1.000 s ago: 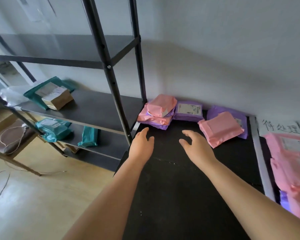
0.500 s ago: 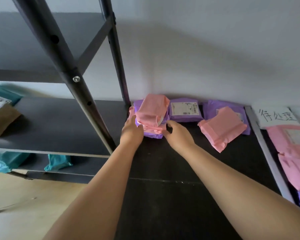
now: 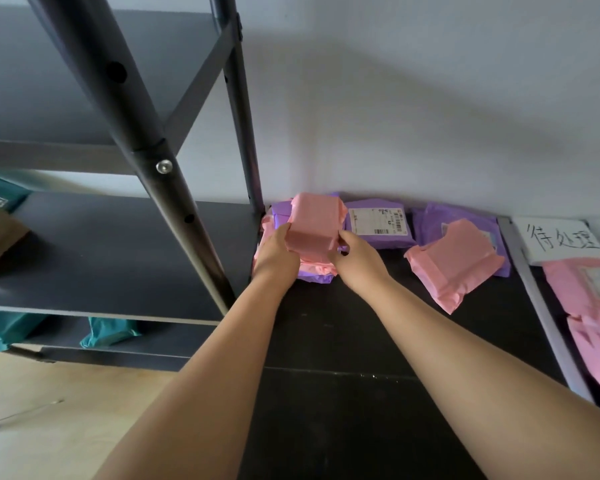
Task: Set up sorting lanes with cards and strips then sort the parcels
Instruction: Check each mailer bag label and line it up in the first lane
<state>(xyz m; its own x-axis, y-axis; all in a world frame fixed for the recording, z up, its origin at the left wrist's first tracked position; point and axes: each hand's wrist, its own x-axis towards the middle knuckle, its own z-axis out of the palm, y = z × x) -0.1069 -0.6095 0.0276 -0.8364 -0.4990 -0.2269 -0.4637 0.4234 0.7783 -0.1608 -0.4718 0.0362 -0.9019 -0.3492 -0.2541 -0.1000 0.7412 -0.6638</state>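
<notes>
The pink parcel [image 3: 316, 221] is held at both ends, the grip of left hand [image 3: 277, 258] and right hand [image 3: 356, 261] clamped on it, likely so it can be lifted level off the pile [image 3: 313, 277].

A plain white wall [image 3: 430, 98] runs behind everything, soft light and a slanting shadow across it. On the left stands a dark metal shelving rack [image 3: 142, 140], its grey shelf [image 3: 101, 258] just beside the black tabletop [image 3: 343, 417]. Pale wooden floor [image 3: 66, 427] shows below.
</notes>
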